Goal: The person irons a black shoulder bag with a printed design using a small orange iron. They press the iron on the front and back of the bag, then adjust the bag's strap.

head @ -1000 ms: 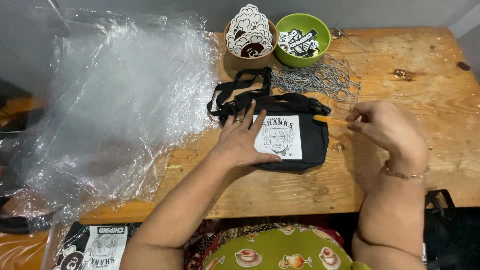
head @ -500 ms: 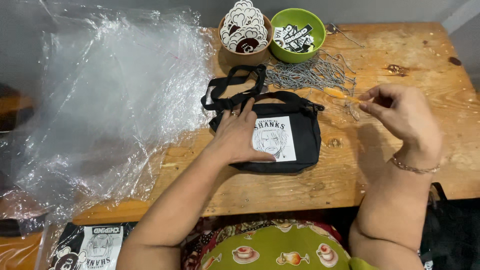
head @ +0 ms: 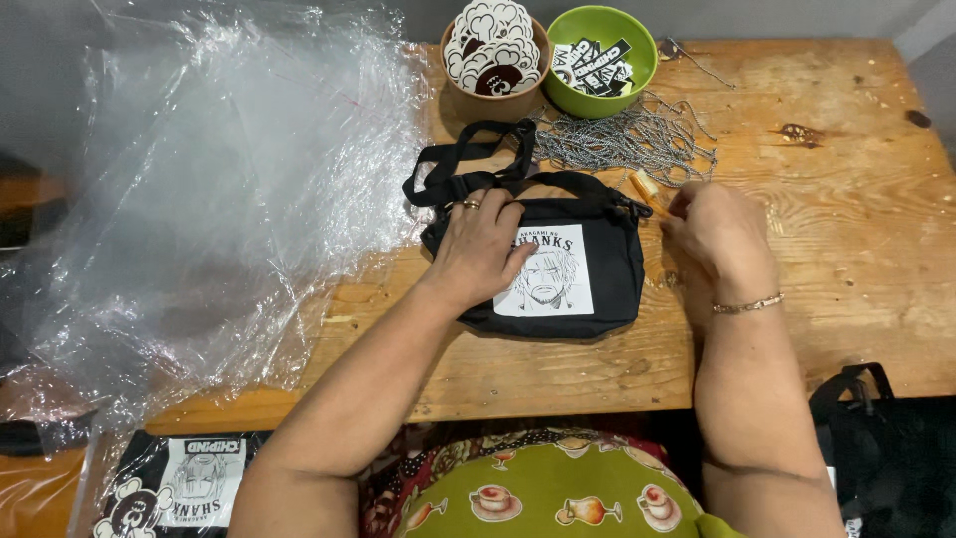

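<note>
a heap of crinkled clear plastic wrapping point(head: 219, 189) covers the far left of the wooden table point(head: 846, 229) and spills off its left edge. below it, at the bottom left, a flat black packet point(head: 179, 488) with a white printed panel lies off the table's near edge.

moving right, the left hand point(head: 483, 244) lies palm down and spread flat on the upper left part of a small black pouch bag point(head: 597, 269), pressing on it rather than gripping anything; a ring shows on one finger. the bag lies flat near the middle of the table, its white printed patch facing up, and its black strap point(head: 463, 164) is bunched just behind the hand.

behind the bag, a brown bowl point(head: 493, 85) holds round white stickers, and just beside it on the right a green bowl point(head: 637, 30) holds black-and-white stickers. a loose pile of grey ball chains point(head: 627, 139) lies in front of the green bowl, near the bag's top edge.

the right hand point(head: 717, 244) sits at the bag's upper right corner, fingers curled inward and pinched near the zip end; a small orange piece point(head: 645, 183) lies just beside the fingertips, though whether they actually hold anything is hidden by the back of the hand. a thin bracelet circles that wrist.

at the bottom right, a dark bag point(head: 876, 438) with a looped handle sits below the table edge.
</note>
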